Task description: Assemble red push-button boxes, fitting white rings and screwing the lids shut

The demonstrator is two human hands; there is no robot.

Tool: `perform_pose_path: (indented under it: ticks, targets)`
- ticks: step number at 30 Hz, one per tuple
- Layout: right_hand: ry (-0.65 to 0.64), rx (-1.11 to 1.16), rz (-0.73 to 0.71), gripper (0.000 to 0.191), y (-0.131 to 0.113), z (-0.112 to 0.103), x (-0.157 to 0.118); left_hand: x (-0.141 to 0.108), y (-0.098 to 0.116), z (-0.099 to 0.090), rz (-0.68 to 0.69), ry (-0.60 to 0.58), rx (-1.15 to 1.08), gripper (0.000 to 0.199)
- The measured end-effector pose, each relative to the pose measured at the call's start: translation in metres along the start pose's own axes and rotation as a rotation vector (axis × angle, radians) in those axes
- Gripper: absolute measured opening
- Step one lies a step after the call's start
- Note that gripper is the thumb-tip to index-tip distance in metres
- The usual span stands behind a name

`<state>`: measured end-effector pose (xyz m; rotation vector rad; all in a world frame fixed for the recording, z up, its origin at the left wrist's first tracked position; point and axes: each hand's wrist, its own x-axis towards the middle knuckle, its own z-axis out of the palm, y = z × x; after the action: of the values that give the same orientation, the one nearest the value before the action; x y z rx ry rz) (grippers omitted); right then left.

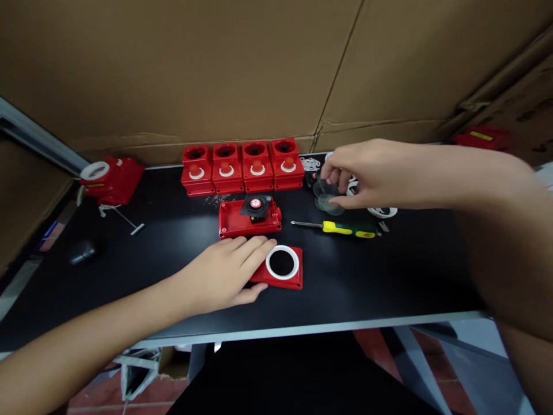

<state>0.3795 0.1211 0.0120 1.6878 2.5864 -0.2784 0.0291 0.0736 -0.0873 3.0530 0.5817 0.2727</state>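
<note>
My left hand (pixel 227 268) lies over the left part of a red cover (pixel 296 279), fingers at its far side and thumb at its near edge. A white ring (pixel 270 271) sits around the cover's round dark opening. Over to the right, my right hand (pixel 363 173) has its fingers and thumb around a thin clear disc (pixel 323 188). More clear discs (pixel 330 206) lie just under it. Behind the cover is a red housing base (pixel 231 220) with a black part bearing a red-and-white round face (pixel 256 204) in it.
A yellow-and-black screwdriver (pixel 337 227) lies right of the base. Several assembled red boxes (pixel 257 167) line the back by the cardboard. White rings (pixel 382 212) are under my right forearm. At left are another red unit (pixel 114 178) and a black computer mouse (pixel 82 252).
</note>
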Motion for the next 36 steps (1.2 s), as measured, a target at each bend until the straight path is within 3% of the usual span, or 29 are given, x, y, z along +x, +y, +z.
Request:
perform_pose_path:
  ticks: [6, 10, 25, 36]
  targets:
    - [0.062, 0.056, -0.252, 0.022, -0.06, -0.012, 0.014, -0.001, -0.001, 0.001, -0.014, -0.021, -0.019, 0.062]
    - [0.058, 0.044, -0.279, 0.017, -0.083, -0.006, 0.033, 0.0, -0.001, -0.001, -0.006, -0.011, -0.024, 0.059]
    - [0.067, 0.121, -0.279, 0.03, -0.077, 0.021, 0.055, -0.001, 0.0, -0.002, -0.017, -0.015, -0.042, 0.061]
    - [0.046, 0.039, -0.255, 0.044, -0.078, 0.013, 0.051, 0.001, 0.0, -0.003, 0.006, 0.008, -0.014, 0.056]
